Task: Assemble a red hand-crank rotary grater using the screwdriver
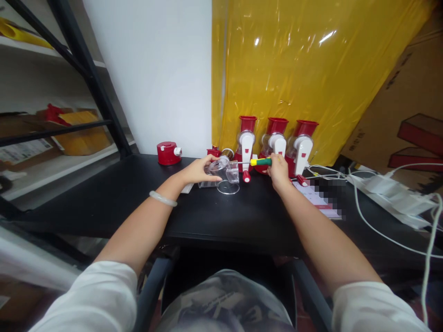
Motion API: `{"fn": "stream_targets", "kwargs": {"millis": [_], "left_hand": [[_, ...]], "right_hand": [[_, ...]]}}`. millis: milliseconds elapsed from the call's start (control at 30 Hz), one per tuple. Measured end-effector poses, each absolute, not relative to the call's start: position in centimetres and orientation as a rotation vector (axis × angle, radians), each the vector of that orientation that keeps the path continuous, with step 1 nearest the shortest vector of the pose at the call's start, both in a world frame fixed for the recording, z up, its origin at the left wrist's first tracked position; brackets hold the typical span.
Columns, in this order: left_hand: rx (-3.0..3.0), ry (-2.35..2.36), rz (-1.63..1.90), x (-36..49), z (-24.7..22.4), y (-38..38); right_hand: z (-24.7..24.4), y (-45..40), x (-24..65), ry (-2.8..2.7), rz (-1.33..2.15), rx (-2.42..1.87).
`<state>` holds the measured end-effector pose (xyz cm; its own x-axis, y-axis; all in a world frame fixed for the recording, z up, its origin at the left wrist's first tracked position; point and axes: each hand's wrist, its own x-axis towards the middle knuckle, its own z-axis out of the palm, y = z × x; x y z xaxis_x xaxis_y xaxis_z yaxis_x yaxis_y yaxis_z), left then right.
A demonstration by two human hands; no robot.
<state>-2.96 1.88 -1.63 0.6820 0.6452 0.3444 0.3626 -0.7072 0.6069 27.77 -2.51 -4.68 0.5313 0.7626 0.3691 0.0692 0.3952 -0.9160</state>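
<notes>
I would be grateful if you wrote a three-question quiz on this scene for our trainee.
1. Which hand holds the screwdriver?
2. True or false: the left hand is on the clear part.
3. How many white cranks show in the row before the yellow sheet: A) two, B) three, C) four?

Key: 1. The right hand. 2. True. 3. B.
</notes>
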Motion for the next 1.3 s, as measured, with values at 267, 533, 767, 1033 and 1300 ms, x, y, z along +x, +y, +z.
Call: {"fn": "stream_targets", "kwargs": {"millis": [267,533,767,1033,1300], "left_hand": [[2.374,0.772,0.75,-2.92,-1.66,1.87],[2.375,0.756,0.756,-2.92,-1.56,1.82],[2.397,0.783,0.743,-3.0,-1.6,1.9],[2.379,0.783,0.748,-2.97,-1.59,1.81],[2.372,0.779,0.735,-2.95,-1.55,1.74]], "right_hand": [[-4.17,-3.2,27.5,-0.891,0.557,-1.119],[-3.94,-3.28,27.29,-0.878,0.521,-1.115],[-4.27,-3.12,27.35,-0.917,0.476,-1.14],[-4.47,-3.07,27.62,-0.936,0.491,-1.064],[-4.21,-2.95,27.56,-0.907,0.48,-1.084]]}}
